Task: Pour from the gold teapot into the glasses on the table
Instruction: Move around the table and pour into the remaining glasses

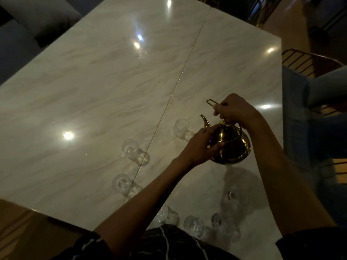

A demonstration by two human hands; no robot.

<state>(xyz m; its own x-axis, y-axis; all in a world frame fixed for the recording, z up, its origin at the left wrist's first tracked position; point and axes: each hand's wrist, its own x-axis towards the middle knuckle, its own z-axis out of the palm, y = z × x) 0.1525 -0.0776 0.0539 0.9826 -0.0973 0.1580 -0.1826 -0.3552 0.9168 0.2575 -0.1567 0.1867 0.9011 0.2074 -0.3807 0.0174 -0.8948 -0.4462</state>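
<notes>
Gold teapot (231, 145) is held above the marble table (93, 81), toward the right edge, roughly midway along it. It tilts with the spout (205, 121) pointing up and left toward the nearest glass. Whether any liquid runs from the spout cannot be told; lighting is dim.

Right hand (234, 110) grips the teapot's wire handle (213, 103) from above, fingers curled round it; the loop end of the handle sticks out left of the knuckles. Lid knob (223, 122) sits just under that hand. Left hand (203, 144) rests against the left side of the teapot body, fingers wrapped partway round it, thumb up near the spout base.

Clear glasses stand on the table in a loose arc. One glass (181, 126) is just left of the spout, close to the table's centre seam (169, 102). Second glass (129, 147) is on the seam, nearer the near edge. Third glass (120, 182) is further down, left of the seam. Four more near the near edge: fourth glass (163, 212) partly hidden by the left forearm, fifth glass (193, 225), sixth glass (218, 220), seventh glass (237, 197) below the teapot. Contents of the glasses too dim to tell.

Metal wire chair (304, 61) stands beyond the right edge. Another person's jeans-clad leg (326, 87) is there too.
</notes>
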